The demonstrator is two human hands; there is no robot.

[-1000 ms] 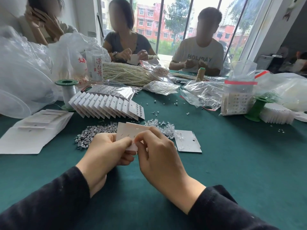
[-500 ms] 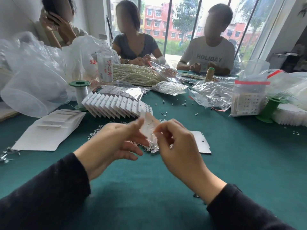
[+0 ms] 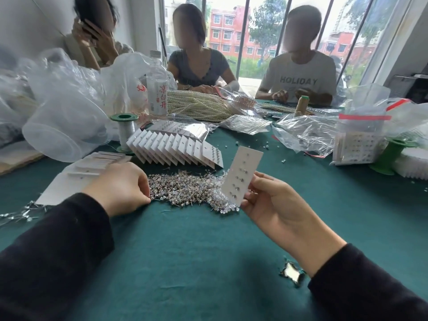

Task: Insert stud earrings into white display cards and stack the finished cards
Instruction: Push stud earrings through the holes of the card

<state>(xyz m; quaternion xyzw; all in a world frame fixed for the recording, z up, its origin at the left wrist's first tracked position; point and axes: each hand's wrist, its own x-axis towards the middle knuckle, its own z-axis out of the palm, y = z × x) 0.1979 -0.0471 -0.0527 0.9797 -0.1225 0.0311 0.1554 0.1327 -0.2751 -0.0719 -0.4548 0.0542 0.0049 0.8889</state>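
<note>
Green cloth covers the table (image 3: 208, 251), which fills most of the view; a small torn spot (image 3: 292, 273) in the cloth shows near the right sleeve. Crumpled clear plastic bags (image 3: 69, 105) pile up at far left, with more bags (image 3: 308, 133) at right centre. A bundle of pearl strands (image 3: 196, 106) lies toward the far side, just beside a labelled clear bottle (image 3: 158, 89). Flat white sheets (image 3: 76, 177) lie at left, behind the left hand. A fanned row of finished cards (image 3: 176, 149) stands overlapped, leaning, behind the loose studs. A green-capped spool (image 3: 124, 130) stands at the row's left end; a second green spool (image 3: 391, 156) lies at right beside a bagged block of studded cards (image 3: 356, 147).

Loose stud earrings (image 3: 185, 188) form a glittering heap at table centre, between the two hands.

Left hand (image 3: 120, 188): knuckles up, fingers curled down at the heap's left edge, fingertips pinched together touching the studs. Whether a stud is actually gripped I cannot tell.

Right hand (image 3: 275, 205): palm toward the camera, raised over the heap's right end. Thumb and fingers clamp the lower end of one white display card (image 3: 243, 174), held upright and tilted right. A column of studs is seated in the card.
</note>
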